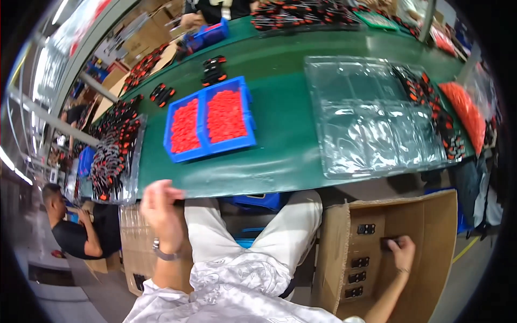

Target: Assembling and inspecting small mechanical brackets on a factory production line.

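— Hands, where are they?
— Right hand [401,252] reaches down into the open brown cardboard box [431,215], fingers closed on a small black rectangular part [389,243]; four similar parts lie just left of it.
— And the left?
— Left hand [160,207] hangs empty, fingers loosely curled, by the green table edge [280,172], well apart from the box.

Blue bins [246,121] of red parts [225,116] (green table [280,145])

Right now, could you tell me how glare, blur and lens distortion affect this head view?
Head view: fisheye bends the green table edge; black corners; glare whitens the clear plastic trays; left hand slightly motion-blurred; right hand in the cardboard box reasonably sharp.
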`<state>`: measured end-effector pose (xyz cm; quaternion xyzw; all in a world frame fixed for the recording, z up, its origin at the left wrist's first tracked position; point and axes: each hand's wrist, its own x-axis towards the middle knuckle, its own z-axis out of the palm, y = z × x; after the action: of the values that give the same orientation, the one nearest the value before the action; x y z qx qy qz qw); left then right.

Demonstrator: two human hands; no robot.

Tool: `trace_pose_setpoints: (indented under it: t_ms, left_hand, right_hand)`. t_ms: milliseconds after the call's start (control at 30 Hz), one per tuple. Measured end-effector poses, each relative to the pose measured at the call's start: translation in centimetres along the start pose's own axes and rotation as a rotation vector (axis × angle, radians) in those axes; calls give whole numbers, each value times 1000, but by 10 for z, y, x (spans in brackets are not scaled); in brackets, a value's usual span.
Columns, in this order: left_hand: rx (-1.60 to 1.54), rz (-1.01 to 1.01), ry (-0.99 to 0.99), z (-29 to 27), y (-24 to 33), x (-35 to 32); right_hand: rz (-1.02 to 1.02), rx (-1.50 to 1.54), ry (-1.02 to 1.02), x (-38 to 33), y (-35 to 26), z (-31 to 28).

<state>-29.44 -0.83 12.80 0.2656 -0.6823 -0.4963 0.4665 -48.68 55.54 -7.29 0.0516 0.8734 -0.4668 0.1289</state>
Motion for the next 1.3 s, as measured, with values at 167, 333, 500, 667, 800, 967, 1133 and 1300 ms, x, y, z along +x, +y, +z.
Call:
trace_pose_setpoints:
  t_ms: [167,333,500,667,800,967,1133,1300]
  left_hand:
    - [-677,-970,-858,41,2,-65]
    - [-1209,-1413,-801,35,9,-50]
    - [-1056,-1198,-554,-24,-60,-35]
    - [-1023,-1013,-313,-61,-50,-32]
    - [-1108,-1059,-353,-72,-50,-30]
    - [-1296,-1084,-397,-70,-56,-15]
    - [-1245,-906,-340,-64,-58,-2]
    - [-1064,-579,-411,-51,-73,-11]
  right_hand:
    - [-676,-29,44,-105,-272,11]
    - [-1357,-350,-450,-122,-376,173]
    - [-1432,-313,-276,-62,-449,262]
    - [-1443,-664,-53,0,-463,315]
    - [-1376,-763,-67,22,-458,325]
    - [-1302,-364,-102,8,-476,324]
    - [-649,-26,-826,-144,-467,328]
    - [-865,-97,-667,-162,-441,337]
